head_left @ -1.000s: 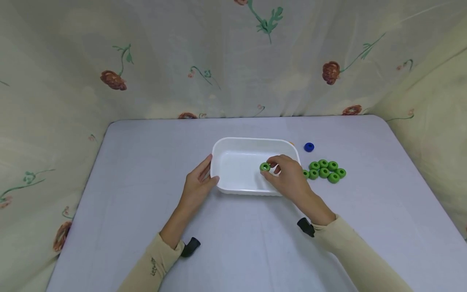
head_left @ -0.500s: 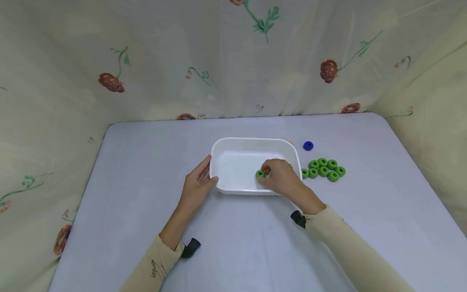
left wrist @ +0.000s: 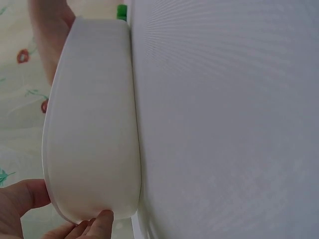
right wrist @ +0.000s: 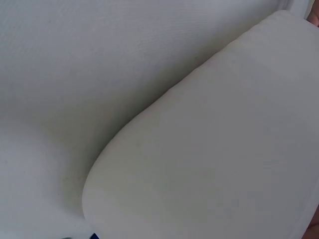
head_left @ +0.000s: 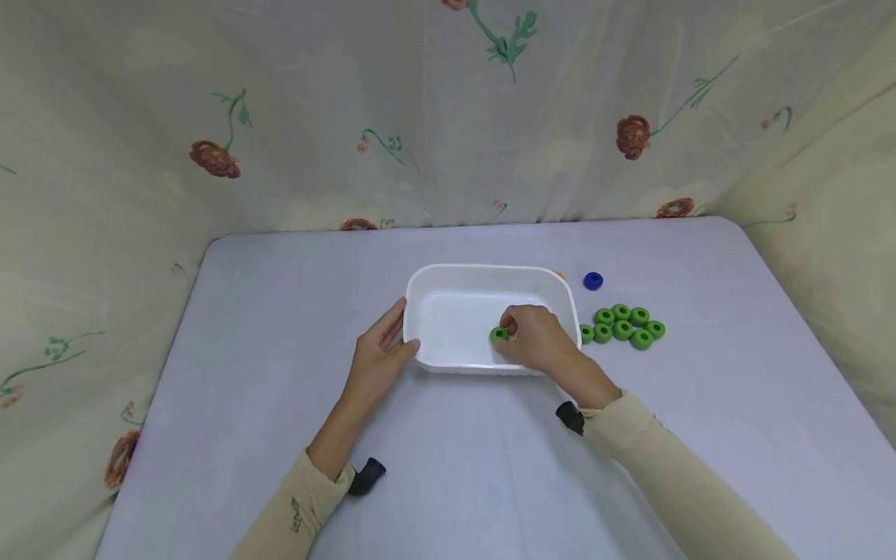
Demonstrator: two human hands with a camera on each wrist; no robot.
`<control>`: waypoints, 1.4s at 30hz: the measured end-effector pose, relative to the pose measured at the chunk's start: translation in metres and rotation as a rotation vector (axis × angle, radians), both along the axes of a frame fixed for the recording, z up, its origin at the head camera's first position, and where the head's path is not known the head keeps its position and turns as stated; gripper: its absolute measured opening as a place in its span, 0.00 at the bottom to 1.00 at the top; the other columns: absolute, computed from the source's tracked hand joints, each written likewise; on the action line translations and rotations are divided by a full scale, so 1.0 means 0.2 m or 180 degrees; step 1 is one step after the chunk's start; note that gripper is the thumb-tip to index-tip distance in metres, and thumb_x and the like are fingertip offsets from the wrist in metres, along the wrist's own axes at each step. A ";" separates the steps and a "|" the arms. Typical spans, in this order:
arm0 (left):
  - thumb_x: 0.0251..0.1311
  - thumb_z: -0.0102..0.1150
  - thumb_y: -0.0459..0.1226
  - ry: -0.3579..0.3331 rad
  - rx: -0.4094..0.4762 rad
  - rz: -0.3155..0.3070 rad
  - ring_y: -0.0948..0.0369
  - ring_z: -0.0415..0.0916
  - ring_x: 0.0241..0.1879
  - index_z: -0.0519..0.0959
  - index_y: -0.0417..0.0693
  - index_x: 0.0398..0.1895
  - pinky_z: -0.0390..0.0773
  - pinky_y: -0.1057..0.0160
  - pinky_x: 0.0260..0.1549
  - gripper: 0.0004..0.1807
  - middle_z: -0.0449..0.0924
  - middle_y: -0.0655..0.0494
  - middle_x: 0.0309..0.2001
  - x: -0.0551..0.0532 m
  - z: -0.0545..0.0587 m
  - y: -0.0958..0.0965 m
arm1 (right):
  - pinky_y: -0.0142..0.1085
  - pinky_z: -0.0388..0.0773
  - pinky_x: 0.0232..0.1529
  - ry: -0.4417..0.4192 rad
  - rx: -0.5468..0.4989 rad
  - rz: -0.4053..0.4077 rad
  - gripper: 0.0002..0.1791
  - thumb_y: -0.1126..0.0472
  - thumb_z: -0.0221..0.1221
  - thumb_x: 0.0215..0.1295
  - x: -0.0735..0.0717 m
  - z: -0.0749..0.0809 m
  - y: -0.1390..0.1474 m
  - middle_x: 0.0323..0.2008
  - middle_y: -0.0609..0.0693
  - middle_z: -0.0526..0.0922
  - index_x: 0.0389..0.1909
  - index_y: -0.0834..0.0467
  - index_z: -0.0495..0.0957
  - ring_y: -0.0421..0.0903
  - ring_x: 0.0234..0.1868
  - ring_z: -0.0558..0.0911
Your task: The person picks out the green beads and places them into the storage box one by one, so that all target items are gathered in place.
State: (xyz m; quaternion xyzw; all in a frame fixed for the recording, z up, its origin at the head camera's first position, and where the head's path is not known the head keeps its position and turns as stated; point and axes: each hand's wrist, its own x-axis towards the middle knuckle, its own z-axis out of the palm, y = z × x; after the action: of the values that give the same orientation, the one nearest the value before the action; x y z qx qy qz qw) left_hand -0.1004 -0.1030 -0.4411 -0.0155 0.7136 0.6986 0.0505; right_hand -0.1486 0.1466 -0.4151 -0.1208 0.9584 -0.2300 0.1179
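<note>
A white rectangular tray [head_left: 444, 315] with raised walls stands on the table. My left hand [head_left: 378, 350] holds its left end, thumb and fingers spread over the rim and outer wall, as the left wrist view shows from the side. Inside the tray, right of its middle, my right hand [head_left: 535, 338] pinches a small green ring [head_left: 498, 334] with a hole in its centre, low near the tray floor; whether it touches the floor I cannot tell. The tray's outer wall [right wrist: 214, 139] fills most of the right wrist view and hides the right fingers there.
Several green rings [head_left: 622, 330] lie clustered right of the tray. Behind them sits a blue ring [head_left: 593, 281]. A bit of an orange thing [head_left: 559, 274] shows past the tray's far right corner. A flowered curtain [head_left: 434, 117] hangs behind the table [head_left: 280, 311].
My right hand has lowered the green ring into the tray, slightly left and nearer to me, then stayed almost still. The left hand keeps its hold on the tray.
</note>
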 end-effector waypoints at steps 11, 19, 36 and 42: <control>0.64 0.58 0.28 0.0001 -0.0051 -0.0001 0.59 0.58 0.77 0.60 0.48 0.77 0.66 0.61 0.73 0.38 0.59 0.54 0.78 0.00 0.01 0.00 | 0.42 0.78 0.41 -0.0085 -0.0041 -0.0038 0.15 0.56 0.69 0.57 0.01 0.01 0.01 0.35 0.54 0.85 0.42 0.61 0.82 0.49 0.36 0.80; 0.64 0.58 0.29 -0.0045 -0.0078 0.0017 0.63 0.59 0.77 0.61 0.51 0.77 0.67 0.63 0.72 0.38 0.60 0.58 0.78 0.01 0.00 0.00 | 0.41 0.79 0.39 0.0122 -0.0132 -0.0099 0.20 0.54 0.70 0.59 0.03 0.08 0.05 0.36 0.56 0.86 0.47 0.63 0.82 0.50 0.36 0.82; 0.65 0.58 0.29 -0.0033 -0.0058 -0.0019 0.60 0.57 0.78 0.60 0.51 0.78 0.64 0.56 0.75 0.38 0.58 0.57 0.78 0.00 0.01 -0.01 | 0.23 0.79 0.35 0.0452 -0.0932 -0.0874 0.21 0.46 0.59 0.71 0.15 0.20 0.43 0.44 0.56 0.87 0.52 0.58 0.82 0.39 0.39 0.80; 0.65 0.58 0.29 -0.0049 -0.0064 0.0004 0.59 0.57 0.78 0.60 0.51 0.77 0.63 0.55 0.75 0.38 0.58 0.56 0.78 0.00 0.01 0.00 | 0.20 0.78 0.34 0.0556 -0.1070 -0.1259 0.23 0.43 0.58 0.71 0.18 0.17 0.59 0.42 0.50 0.85 0.53 0.57 0.82 0.29 0.37 0.78</control>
State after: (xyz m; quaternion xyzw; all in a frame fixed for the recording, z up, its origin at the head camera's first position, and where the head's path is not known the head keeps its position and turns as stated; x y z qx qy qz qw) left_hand -0.0998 -0.1029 -0.4394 -0.0218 0.7201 0.6913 0.0554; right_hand -0.1128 0.2638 -0.3812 0.0315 0.9183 -0.3932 -0.0342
